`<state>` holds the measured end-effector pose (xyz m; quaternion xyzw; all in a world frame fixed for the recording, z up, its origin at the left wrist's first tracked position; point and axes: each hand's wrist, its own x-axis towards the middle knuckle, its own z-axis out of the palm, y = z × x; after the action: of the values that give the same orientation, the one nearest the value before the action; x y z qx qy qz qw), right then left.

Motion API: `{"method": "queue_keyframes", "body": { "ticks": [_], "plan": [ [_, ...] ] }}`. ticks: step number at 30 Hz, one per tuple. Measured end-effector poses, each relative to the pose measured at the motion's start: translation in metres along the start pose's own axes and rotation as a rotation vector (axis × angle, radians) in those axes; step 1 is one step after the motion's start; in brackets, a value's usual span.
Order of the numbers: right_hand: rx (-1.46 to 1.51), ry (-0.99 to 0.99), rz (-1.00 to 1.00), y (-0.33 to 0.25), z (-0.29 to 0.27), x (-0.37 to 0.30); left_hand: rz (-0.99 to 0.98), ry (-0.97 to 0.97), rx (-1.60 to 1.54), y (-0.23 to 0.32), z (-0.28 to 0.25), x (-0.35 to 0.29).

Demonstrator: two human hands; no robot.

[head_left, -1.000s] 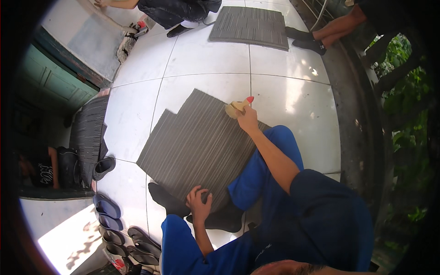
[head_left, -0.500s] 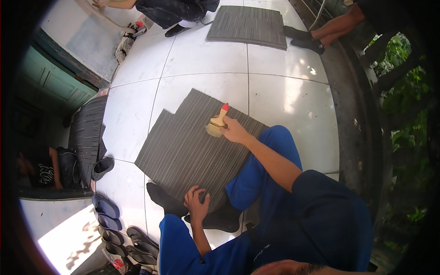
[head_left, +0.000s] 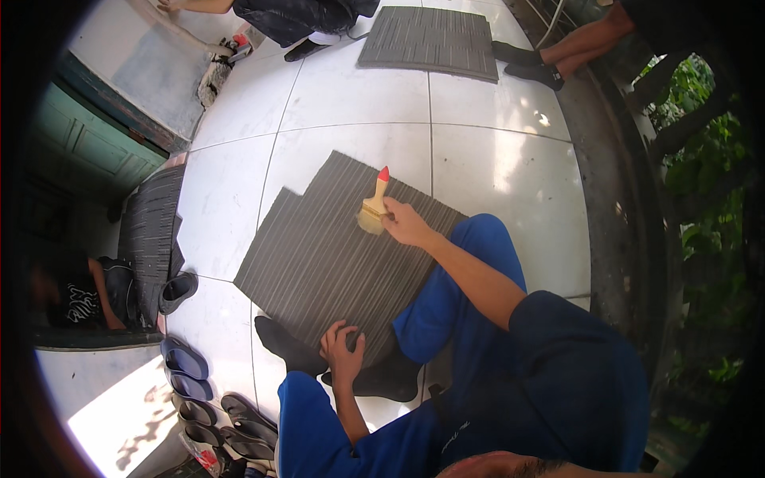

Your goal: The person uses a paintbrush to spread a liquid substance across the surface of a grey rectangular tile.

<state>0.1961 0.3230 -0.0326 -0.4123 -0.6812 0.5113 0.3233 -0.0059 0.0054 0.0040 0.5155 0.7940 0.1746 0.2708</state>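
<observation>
A grey striped carpet tile [head_left: 311, 239] with a stepped far-left edge lies across the floor and my lap area. My right hand [head_left: 408, 224] grips a flat paintbrush [head_left: 374, 205] with a pale wooden handle and red tip. Its light bristles touch or hover just above the tile, right of the middle; the exact contact is unclear. On the tile's near edge rests my left hand [head_left: 343, 350], fingers curved and spread apart, thumb away from them. A dark patch shows between its thumb and fingers, perhaps shadow.
Several sandals and shoes [head_left: 185, 358] line the lower left. Another grey carpet tile [head_left: 430, 44] lies at the far end, between two other people's legs. More dark tiles [head_left: 151, 239] sit by the doorway, where another person sits. A dark ledge [head_left: 606, 239] runs along the right.
My right hand has tilted the paintbrush more upright, its handle tip swinging slightly up and left. My left hand stays in place. The person in the doorway has shifted a little.
</observation>
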Motion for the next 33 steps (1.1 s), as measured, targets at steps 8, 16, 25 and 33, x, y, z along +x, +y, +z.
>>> {"method": "queue_keyframes", "body": {
  "ticks": [8,16,25,33],
  "plan": [
    [0.129,0.081,-0.020,-0.001,0.003,0.003,-0.010,-0.005,0.010,0.000,-0.001,-0.001],
    [0.203,0.132,0.026,-0.012,-0.003,0.003,0.005,0.007,-0.011,0.002,0.000,0.002],
    [0.213,0.167,-0.008,-0.015,-0.002,0.001,0.006,0.009,0.005,-0.003,0.003,0.003],
    [0.211,0.149,0.014,-0.021,-0.002,0.002,-0.008,0.006,0.012,-0.003,0.001,0.003]
  ]
}}
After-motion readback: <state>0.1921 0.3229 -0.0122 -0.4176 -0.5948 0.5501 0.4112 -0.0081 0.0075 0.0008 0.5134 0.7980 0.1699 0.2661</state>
